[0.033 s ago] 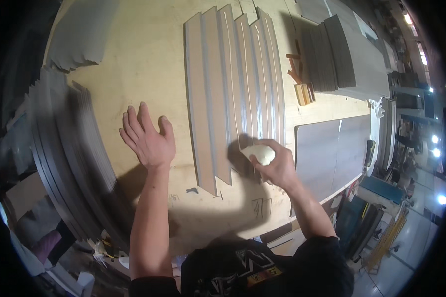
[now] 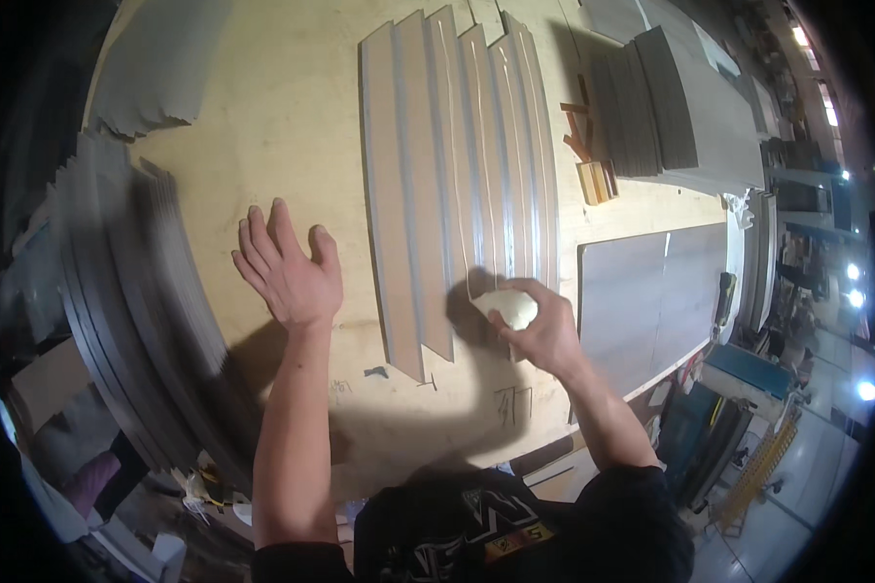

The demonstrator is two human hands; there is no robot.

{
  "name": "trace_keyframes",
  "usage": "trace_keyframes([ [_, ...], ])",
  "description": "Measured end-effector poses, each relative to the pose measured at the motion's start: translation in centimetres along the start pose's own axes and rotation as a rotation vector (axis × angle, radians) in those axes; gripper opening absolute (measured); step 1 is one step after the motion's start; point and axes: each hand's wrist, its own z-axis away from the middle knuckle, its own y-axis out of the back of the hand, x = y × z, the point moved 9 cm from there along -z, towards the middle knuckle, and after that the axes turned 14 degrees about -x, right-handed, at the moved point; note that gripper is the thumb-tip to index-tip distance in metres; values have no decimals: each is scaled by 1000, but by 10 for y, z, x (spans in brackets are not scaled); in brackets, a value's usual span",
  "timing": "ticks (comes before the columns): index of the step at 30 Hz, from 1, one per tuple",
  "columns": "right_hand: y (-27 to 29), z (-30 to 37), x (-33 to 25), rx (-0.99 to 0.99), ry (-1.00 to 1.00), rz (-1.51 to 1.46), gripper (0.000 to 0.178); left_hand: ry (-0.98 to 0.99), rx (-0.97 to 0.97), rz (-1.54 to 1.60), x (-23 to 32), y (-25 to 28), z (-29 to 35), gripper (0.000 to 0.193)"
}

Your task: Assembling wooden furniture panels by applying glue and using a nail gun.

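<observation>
My left hand is spread with its palm down over the bare wooden tabletop, left of the strips, and holds nothing. Several long brown board strips with grey edges lie side by side in the middle, slightly staggered at their ends. My right hand is closed round a pale, cone-tipped glue bottle, over the near part of the strips. The bottle's tip points left, at the end of a thin cream glue bead. Similar beads run along the strips to the right. The hand and its shadow hide the strips' near ends there.
Tall stacks of grey boards stand at the left. Another grey stack is at the far right, beside small wooden blocks and thin orange-brown sticks. A flat grey panel lies right of my right hand, with a dark-handled tool at its edge.
My right hand and the glue bottle have shifted very slightly toward me along the strip. My left hand stays almost where it was.
</observation>
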Motion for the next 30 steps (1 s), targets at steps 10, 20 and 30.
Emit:
trace_keyframes([
  [10,-7,19,-6,-7,277,236,45,-18,53,-16,5,7,-4,60],
  [20,107,-130,-113,291,368,-8,50,-7,15,17,2,11,-1,63],
  [30,129,-269,-180,411,367,83,54,2,35,70,2,18,-4,63],
])
